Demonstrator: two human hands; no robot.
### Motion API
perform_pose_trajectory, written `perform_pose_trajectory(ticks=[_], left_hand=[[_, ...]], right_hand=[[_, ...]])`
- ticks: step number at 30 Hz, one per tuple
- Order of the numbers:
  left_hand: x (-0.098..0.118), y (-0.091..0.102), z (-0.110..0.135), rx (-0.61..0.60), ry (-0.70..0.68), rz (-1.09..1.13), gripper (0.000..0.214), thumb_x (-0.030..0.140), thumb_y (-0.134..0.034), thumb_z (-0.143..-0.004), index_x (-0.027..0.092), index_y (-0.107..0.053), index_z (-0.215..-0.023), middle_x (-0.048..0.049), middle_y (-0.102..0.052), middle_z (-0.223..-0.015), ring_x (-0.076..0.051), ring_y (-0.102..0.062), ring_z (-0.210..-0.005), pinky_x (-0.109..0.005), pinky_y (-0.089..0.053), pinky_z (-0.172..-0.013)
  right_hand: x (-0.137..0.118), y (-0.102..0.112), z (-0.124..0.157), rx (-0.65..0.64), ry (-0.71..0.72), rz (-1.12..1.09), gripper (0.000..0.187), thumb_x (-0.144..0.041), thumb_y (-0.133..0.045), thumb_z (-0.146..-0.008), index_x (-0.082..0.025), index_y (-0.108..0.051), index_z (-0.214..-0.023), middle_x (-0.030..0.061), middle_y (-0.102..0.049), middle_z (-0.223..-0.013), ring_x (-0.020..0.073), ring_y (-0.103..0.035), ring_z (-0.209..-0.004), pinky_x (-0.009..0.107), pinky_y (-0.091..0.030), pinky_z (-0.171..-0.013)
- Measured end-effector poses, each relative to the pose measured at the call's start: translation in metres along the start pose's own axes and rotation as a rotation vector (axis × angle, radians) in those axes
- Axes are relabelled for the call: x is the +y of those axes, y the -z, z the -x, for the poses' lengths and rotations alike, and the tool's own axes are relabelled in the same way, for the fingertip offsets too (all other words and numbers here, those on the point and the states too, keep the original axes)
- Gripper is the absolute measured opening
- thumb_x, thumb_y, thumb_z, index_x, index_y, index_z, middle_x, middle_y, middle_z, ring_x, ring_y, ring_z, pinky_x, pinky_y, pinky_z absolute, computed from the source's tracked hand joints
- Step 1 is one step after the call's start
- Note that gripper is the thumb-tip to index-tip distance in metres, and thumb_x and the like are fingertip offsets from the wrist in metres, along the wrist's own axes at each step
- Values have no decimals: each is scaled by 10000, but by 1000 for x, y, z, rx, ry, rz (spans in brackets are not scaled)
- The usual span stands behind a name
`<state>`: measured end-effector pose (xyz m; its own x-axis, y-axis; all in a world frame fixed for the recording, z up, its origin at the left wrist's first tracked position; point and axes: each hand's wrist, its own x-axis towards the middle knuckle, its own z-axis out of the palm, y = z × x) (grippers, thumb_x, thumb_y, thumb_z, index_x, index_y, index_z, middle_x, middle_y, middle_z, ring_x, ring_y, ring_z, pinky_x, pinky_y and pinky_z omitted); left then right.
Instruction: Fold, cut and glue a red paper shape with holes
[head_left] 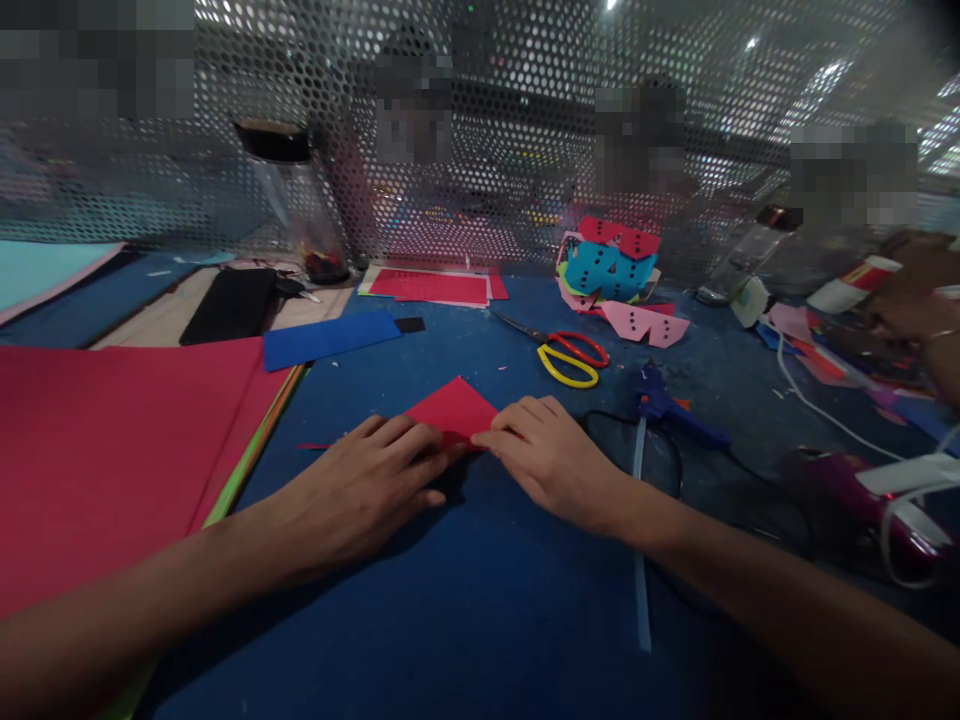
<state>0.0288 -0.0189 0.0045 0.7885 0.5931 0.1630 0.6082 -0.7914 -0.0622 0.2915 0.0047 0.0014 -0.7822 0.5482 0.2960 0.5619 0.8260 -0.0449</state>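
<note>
Head view, from the left: a stack of red sheets (112,450) lies on the blue table (487,600). Just beside it the left hand (367,485) rests palm down, fingers flat and uncurled on the near left edge of a folded red paper (454,408), which lies at mid-table, pointing away. The right hand (544,455) presses its other edge likewise, seemingly gripping nothing, though dim light blurs the fingertips. Beyond lie scissors (571,355), and further right a blue glue gun (667,408).
</note>
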Motion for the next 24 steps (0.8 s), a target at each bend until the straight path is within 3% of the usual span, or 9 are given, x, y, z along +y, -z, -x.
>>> perform_pose_trajectory(ticks=[3, 10, 17, 24], left_hand=[[0, -1, 1, 8, 3, -12, 363, 338, -497, -1015, 213, -579, -1345, -105, -637, -1250, -267, -588, -1027, -409, -460, -838], [4, 1, 3, 18, 19, -28, 409, 345, -504, -1012, 199, -551, -1391, -107, -638, -1270, -259, -602, -1046, -403, -469, -848], [8, 1, 8, 49, 42, -51, 372, 356, -494, -1017, 155, -616, -1306, -109, -666, -1176, -259, -614, -1023, -401, -480, -862], [14, 1, 13, 23, 129, -45, 396, 385, -445, -1029, 159, -615, -1306, -111, -674, -1135, -262, -629, -955, -405, -504, -771]], right_hand=[[-1, 2, 0, -34, 104, 61, 323, -129, -431, -1010, -163, -599, -1283, 104, -631, -1130, 245, -501, -1028, 400, -370, -857], [-3, 6, 2, -101, 176, 177, 353, -120, -401, -1011, -120, -587, -1311, 104, -644, -1120, 253, -508, -966, 409, -390, -813], [0, 12, 8, -111, 172, 157, 335, -112, -422, -1003, -100, -598, -1288, 113, -664, -1115, 247, -534, -994, 394, -401, -811], [7, 18, 15, -114, 138, 139, 311, -106, -450, -975, -119, -657, -1207, 107, -690, -1019, 239, -547, -926, 393, -402, -790]])
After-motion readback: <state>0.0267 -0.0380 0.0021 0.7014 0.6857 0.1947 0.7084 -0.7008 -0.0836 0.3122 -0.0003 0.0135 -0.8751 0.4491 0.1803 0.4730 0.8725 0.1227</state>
